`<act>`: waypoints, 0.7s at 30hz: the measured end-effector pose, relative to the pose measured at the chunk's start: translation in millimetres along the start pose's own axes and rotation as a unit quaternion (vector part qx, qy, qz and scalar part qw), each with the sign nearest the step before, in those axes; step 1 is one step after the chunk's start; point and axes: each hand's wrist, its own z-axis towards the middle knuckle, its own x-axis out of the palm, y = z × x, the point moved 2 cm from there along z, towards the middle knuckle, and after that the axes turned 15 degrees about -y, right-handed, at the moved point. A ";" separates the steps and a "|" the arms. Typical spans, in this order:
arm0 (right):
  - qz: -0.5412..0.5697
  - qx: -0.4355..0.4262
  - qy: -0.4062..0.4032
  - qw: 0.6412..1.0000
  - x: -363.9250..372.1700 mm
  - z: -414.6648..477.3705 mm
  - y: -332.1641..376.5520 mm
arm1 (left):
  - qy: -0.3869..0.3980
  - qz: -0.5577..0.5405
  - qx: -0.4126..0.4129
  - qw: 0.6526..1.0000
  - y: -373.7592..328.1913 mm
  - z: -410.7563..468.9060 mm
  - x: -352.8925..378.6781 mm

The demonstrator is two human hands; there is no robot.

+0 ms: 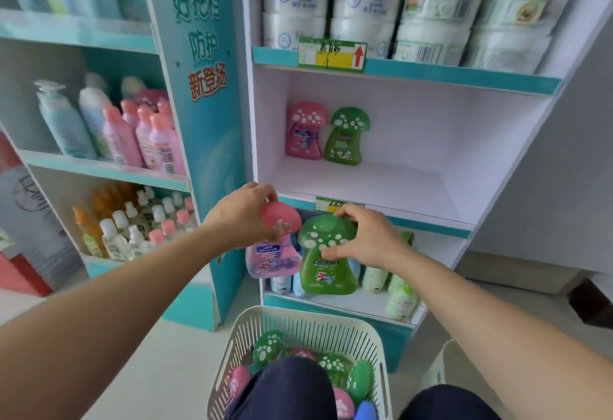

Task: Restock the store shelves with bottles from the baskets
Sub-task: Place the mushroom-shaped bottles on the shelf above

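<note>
Glossy pink mushroom-shaped bottle (pixel 272 258) being gripped by its domed cap in the left hand (pixel 241 217), green bottle (pixel 327 272) being gripped likewise in the right hand (pixel 371 238), both being held above a slatted cream basket (pixel 300 315)

A shop, plainly; teal-edged display shelves (pixel 447 75) stocked with rows of toiletry bottles (pixel 159 144); handwritten price tag (pixel 331 55) on a shelf edge; printed promotional panel (pixel 204 114) between the units.

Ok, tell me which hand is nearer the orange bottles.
Left. The left hand, holding a pink bottle, is to the right of the orange bottles, past the teal panel; the right hand, holding a green bottle, is farther right.
</note>
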 end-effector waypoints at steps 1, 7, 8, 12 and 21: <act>0.006 -0.003 -0.010 1.000 -9.7 3.4 4.6 | -0.009 -0.003 0.006 1.000 -3.7 4.8 -7.2; 0.039 -0.010 -0.073 0.997 -61.5 29.2 23.3 | -0.066 -0.029 0.030 0.997 -27.4 34.9 -41.0; 0.040 -0.009 -0.084 0.996 -68.0 34.6 25.2 | -0.073 -0.033 0.030 0.996 -31.4 39.6 -44.4; 0.035 -0.011 -0.125 0.992 -85.5 59.5 28.9 | -0.100 -0.036 0.038 0.994 -43.0 58.7 -51.0; -0.002 -0.004 -0.185 0.983 -91.1 108.8 21.2 | -0.120 -0.023 0.045 0.992 -53.7 97.3 -46.1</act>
